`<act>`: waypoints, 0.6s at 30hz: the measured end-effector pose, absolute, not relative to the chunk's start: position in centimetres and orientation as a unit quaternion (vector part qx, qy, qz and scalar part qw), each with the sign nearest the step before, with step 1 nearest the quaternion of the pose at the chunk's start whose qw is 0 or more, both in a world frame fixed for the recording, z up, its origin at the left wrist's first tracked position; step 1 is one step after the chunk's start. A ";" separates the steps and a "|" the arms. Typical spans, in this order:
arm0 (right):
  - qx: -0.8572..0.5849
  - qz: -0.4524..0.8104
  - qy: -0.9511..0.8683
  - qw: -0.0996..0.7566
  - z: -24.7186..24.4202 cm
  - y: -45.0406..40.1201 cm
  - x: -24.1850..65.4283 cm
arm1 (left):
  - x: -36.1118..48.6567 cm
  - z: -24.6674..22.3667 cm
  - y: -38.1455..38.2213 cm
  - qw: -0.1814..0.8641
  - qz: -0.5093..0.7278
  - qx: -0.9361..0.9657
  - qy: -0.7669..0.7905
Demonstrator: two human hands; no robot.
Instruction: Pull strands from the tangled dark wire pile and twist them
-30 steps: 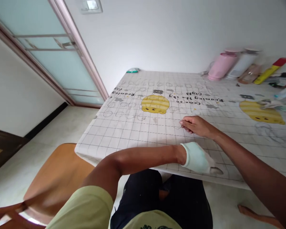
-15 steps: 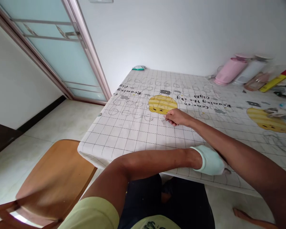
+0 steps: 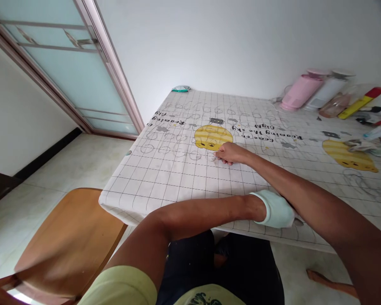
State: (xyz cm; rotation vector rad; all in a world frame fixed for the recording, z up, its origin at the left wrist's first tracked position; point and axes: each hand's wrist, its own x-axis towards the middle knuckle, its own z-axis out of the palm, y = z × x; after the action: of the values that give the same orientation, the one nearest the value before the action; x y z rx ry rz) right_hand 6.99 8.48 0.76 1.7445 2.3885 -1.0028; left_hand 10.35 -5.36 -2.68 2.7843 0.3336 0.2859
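Note:
A white gridded tablecloth (image 3: 165,178) with yellow striped bear prints covers the table. My right hand (image 3: 229,153) rests on it at the lower edge of a yellow bear print (image 3: 213,136), fingers curled together; whatever they pinch is too small to make out. Rows of faint looped marks run across the cloth left of and beyond this hand. My left hand (image 3: 274,208) is inside a pale mint cloth cover, lying near the table's front edge under my right forearm. Its fingers are hidden.
Pink (image 3: 301,92) and white (image 3: 327,89) cylindrical containers, a yellow-red box (image 3: 362,103) and small items stand at the back right. A green-white packet (image 3: 181,89) lies at the far corner. A wooden chair (image 3: 70,241) is at the left.
The whole view has shifted slightly, so the table and objects appear a little further left. My right hand stays curled by the bear print, near the end of a looped mark.

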 end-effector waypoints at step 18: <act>0.808 -0.070 0.554 -0.190 6.7 -3.8 44.7 | 9.1 -0.9 -4.9 0.188 -0.015 0.944 0.271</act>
State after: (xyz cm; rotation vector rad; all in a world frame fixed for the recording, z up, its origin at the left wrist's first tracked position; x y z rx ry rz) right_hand 44.71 -3.81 6.75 2.8994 1.9879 -0.2523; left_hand 9.05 -4.85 -0.89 2.6550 0.7614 -0.0421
